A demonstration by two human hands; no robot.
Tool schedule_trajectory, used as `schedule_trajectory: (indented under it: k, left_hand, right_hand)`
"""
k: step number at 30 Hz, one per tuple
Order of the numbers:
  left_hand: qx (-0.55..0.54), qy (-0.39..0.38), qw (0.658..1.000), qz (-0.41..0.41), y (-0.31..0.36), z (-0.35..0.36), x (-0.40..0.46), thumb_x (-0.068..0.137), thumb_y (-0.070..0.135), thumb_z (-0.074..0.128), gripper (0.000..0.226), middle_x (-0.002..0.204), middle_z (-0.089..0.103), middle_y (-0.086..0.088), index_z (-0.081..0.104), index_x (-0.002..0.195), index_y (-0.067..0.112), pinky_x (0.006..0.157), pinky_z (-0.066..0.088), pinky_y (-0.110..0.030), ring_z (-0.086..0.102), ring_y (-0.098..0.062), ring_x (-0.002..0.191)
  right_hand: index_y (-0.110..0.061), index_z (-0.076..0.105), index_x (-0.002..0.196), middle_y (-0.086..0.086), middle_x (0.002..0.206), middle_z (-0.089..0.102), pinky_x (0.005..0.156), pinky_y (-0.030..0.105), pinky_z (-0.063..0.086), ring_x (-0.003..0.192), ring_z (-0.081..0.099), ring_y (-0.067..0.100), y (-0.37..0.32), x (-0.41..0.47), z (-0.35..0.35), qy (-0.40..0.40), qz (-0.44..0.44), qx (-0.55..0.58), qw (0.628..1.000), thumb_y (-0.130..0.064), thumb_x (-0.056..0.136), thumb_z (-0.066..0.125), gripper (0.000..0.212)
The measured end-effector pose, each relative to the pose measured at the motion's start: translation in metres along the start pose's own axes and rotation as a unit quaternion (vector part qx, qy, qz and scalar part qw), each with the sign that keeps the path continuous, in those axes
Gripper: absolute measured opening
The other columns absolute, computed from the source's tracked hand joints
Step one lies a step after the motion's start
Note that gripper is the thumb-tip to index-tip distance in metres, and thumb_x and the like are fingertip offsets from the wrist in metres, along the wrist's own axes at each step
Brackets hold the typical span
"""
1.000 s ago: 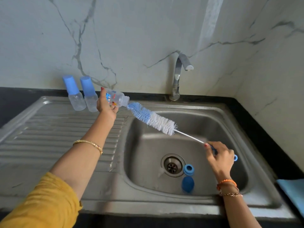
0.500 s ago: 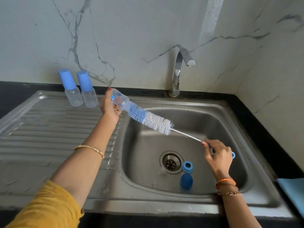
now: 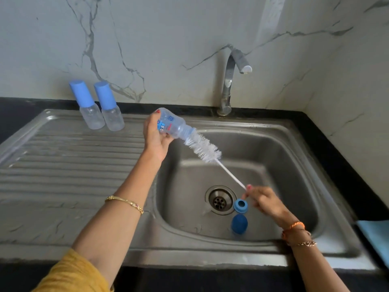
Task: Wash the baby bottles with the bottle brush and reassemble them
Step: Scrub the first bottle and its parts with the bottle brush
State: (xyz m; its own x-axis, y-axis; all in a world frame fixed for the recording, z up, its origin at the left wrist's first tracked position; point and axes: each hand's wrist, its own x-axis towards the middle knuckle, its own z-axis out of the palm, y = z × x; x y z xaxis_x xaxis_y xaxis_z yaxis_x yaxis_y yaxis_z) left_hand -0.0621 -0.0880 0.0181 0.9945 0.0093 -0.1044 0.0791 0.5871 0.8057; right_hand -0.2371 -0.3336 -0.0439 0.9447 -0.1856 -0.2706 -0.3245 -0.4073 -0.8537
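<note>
My left hand (image 3: 154, 137) grips a clear baby bottle (image 3: 172, 127) with a printed label, tilted with its mouth toward the basin. The bottle brush (image 3: 203, 147) has its tip inside the bottle; only white bristles show outside the mouth. My right hand (image 3: 266, 200) holds the brush's thin white handle low over the basin. A blue screw ring (image 3: 241, 205) and a blue cap (image 3: 239, 224) lie in the basin beside the drain (image 3: 220, 200). Two capped bottles (image 3: 99, 108) stand on the drainboard at the back.
The steel sink (image 3: 273, 148) fills the right half, with a ribbed drainboard (image 3: 63, 165) on the left. A chrome tap (image 3: 230, 81) stands behind the basin, with no water running. A blue cloth (image 3: 376, 234) lies at the right edge on the dark counter.
The brush has gone deeper into the bottle, and its blue bristles are now inside. My right hand has moved left and closer to the drain, and my left hand has tilted the bottle more.
</note>
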Motion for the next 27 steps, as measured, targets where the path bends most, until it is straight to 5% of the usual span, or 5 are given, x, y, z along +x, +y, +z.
schedule_trajectory:
  k: [4, 13, 20, 24, 27]
  left_hand:
    - [0.022, 0.027, 0.999, 0.007, 0.008, -0.007, 0.007, 0.072, 0.031, 0.057, 0.021, 0.075, 0.053, -0.002, 0.053, 0.082, 0.014, 0.062, 0.052, -0.028, 0.057, -0.017, 0.071]
    - [0.045, 0.094, 0.994, -0.029, 0.008, -0.01, 0.01, 0.065, 0.04, 0.057, 0.046, 0.091, 0.061, -0.007, 0.055, 0.101, 0.011, 0.068, 0.055, -0.036, 0.064, -0.023, 0.084]
    - [-0.009, -0.026, 0.999, 0.044, 0.02, -0.009, 0.005, 0.065, 0.03, 0.046, 0.017, 0.051, 0.049, 0.007, 0.05, 0.061, 0.015, 0.049, 0.039, -0.018, 0.048, -0.007, 0.049]
    - [-0.026, 0.011, 0.997, 0.077, 0.019, -0.005, 0.0, 0.066, 0.029, 0.046, 0.017, 0.051, 0.048, 0.008, 0.051, 0.055, 0.017, 0.049, 0.038, -0.018, 0.047, -0.007, 0.047]
    - [-0.025, 0.169, 0.983, 0.063, 0.011, -0.008, 0.006, 0.064, 0.027, 0.056, 0.014, 0.054, 0.05, 0.007, 0.049, 0.061, 0.016, 0.052, 0.042, -0.022, 0.051, -0.01, 0.049]
  right_hand:
    - [-0.01, 0.063, 0.079, -0.003, 0.048, 0.039, 0.037, 0.016, 0.016, 0.035, 0.025, 0.005, 0.001, 0.002, 0.008, -0.101, 0.044, 0.058, 0.992, -0.036, 0.095, 0.044, 0.036]
    - [-0.012, 0.074, 0.085, 0.007, 0.073, 0.07, 0.062, 0.033, 0.05, 0.065, 0.064, 0.026, 0.007, 0.003, -0.001, 0.355, -0.169, -0.202, 0.897, -0.017, 0.077, 0.074, 0.009]
    - [-0.016, 0.061, 0.054, -0.008, 0.041, 0.04, 0.039, 0.014, 0.016, 0.035, 0.027, 0.002, -0.003, 0.002, 0.001, -0.072, 0.048, 0.077, 0.993, -0.016, 0.096, 0.049, 0.043]
    - [-0.016, 0.059, 0.071, 0.0, 0.052, 0.046, 0.04, 0.016, 0.022, 0.041, 0.031, 0.004, 0.004, 0.006, -0.001, -0.042, -0.012, 0.046, 0.998, -0.021, 0.085, 0.065, 0.016]
    - [-0.015, 0.062, 0.068, -0.003, 0.058, 0.057, 0.051, 0.019, 0.037, 0.049, 0.048, 0.004, 0.009, 0.009, 0.005, 0.148, -0.145, -0.119, 0.971, -0.019, 0.074, 0.076, 0.016]
